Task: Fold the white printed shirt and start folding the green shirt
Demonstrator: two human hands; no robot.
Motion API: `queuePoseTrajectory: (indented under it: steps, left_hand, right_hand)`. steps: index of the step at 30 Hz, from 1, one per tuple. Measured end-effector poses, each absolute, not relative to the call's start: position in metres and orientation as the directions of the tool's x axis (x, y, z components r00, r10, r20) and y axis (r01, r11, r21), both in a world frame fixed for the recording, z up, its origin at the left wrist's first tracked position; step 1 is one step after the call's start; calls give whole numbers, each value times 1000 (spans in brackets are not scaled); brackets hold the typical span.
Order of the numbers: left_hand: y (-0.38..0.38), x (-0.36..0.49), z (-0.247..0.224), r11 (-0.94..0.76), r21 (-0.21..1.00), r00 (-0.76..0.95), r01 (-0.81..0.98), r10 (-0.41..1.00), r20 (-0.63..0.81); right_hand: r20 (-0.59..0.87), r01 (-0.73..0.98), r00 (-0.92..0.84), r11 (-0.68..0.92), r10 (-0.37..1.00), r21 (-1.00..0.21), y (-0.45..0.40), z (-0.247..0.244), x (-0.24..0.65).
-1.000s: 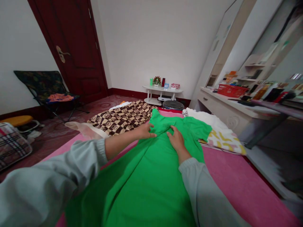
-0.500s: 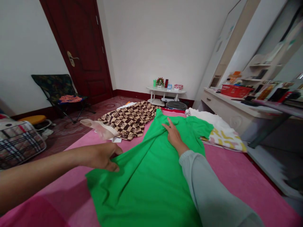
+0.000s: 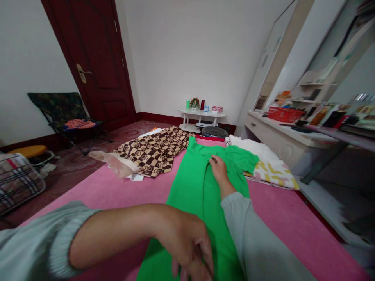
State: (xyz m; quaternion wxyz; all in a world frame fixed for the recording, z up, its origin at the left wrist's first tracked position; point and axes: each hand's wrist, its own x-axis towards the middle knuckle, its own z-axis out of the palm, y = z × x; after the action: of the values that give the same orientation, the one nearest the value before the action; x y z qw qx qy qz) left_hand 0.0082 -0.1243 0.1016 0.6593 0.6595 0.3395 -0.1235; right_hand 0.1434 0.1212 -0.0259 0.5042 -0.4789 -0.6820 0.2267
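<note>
A green shirt (image 3: 187, 183) lies on the pink bedspread (image 3: 272, 218), its left side folded inward over the middle. My right hand (image 3: 219, 171) pinches the cloth near the neckline, fingers drawn together. Low in the picture, my left hand (image 3: 190, 242) is over the lower part of the shirt, fingers bent downward; its fingertips run near the bottom edge, and whether they grip cloth is unclear. A brown checkered garment (image 3: 155, 150) lies beyond to the left, and a white garment with yellow letters (image 3: 272, 171) to the right, partly under the green sleeve.
On the right stands a dresser (image 3: 272, 128) with a red basket (image 3: 285, 114) and bottles. A small white table (image 3: 202, 113) is by the far wall. A folding chair (image 3: 70, 117), a yellow stool (image 3: 27, 151) and a plaid item (image 3: 19, 175) are at the left.
My left hand has moved right and down, bringing the shirt's left side inward. My right hand's fingers, spread earlier, are now closed on the cloth. The view has shifted slightly.
</note>
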Motion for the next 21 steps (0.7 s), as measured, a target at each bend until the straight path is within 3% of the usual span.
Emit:
queuePoseTrajectory:
  steps: [2,4,6,7,11,15,18,21]
  left_hand:
    - [-92,12,88,-111,796,734,596,478,-483]
    - [-57,9,73,-332,672,583,661,792,-183]
    - [-23,0,55,-333,476,310,814,942,128]
    - [-10,-5,44,-272,407,207,872,958,197]
    - [16,-21,7,-165,222,124,961,974,190]
    - [14,-22,-4,-149,189,117,971,978,170]
    - [14,-20,-3,-141,197,107,970,979,175]
    - [15,-20,-4,-145,206,105,968,976,193]
  right_hand:
    - [490,410,-37,460,871,-787,124,-28,145]
    - [511,374,-35,485,859,-790,125,-28,146]
    - [521,334,-27,499,853,-800,125,-29,147]
    - [521,321,-21,499,853,-805,124,-29,147]
    - [483,316,38,448,875,-836,124,-32,149]
    - [270,335,161,205,949,-920,135,-31,149]
    - [168,551,175,45,970,-833,153,-21,147]
    - [177,691,152,24,972,-723,175,-8,142]
